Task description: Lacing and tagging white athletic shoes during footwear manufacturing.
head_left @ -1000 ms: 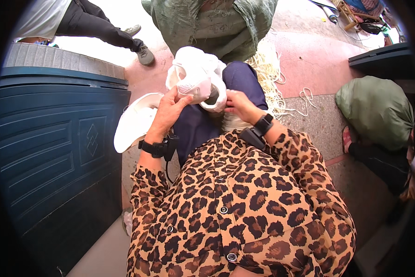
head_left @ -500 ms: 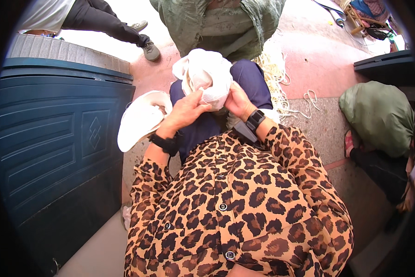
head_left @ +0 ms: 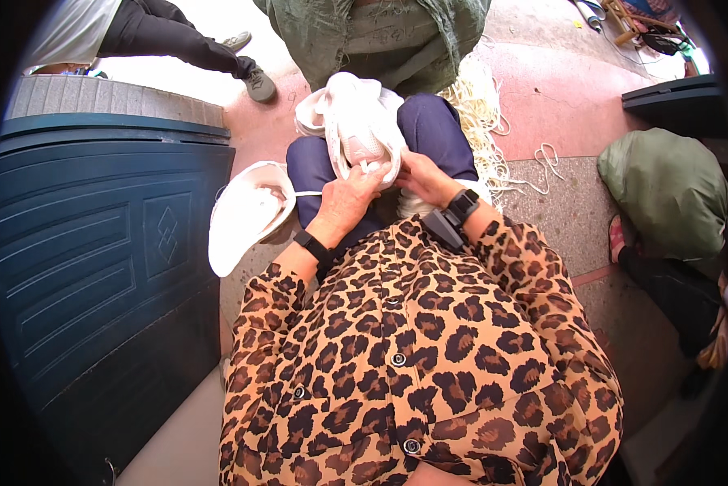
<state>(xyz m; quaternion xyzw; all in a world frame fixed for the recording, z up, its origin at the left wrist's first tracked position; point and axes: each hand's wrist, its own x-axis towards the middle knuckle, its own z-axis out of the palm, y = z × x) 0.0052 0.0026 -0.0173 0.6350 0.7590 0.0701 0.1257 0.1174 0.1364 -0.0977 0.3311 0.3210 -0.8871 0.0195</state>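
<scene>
A soft white shoe upper [head_left: 356, 113] rests on my dark-blue-trousered knees, its opening facing me with a pale tongue inside. My left hand [head_left: 349, 201] is closed on its near edge, fingertips at the tongue. At the right side of the same edge, my right hand [head_left: 430, 181] pinches it, with some fingers hidden. Beside my left knee lies another white upper [head_left: 246, 212], its hollow showing. A short white strip [head_left: 307, 193] runs from it toward my left wrist.
A heap of cream laces [head_left: 481, 105] lies right of my knees. Ahead stands a large green sack [head_left: 372, 40]; another green sack [head_left: 664, 190] is at the right, next to a person's leg. A blue door [head_left: 105, 235] flanks my left. Another person's shoe [head_left: 259, 83] is ahead left.
The white upper has been turned and opened, so its tongue now shows. My left hand has shifted right and slightly down along its edge. The strip by the other upper has come into view.
</scene>
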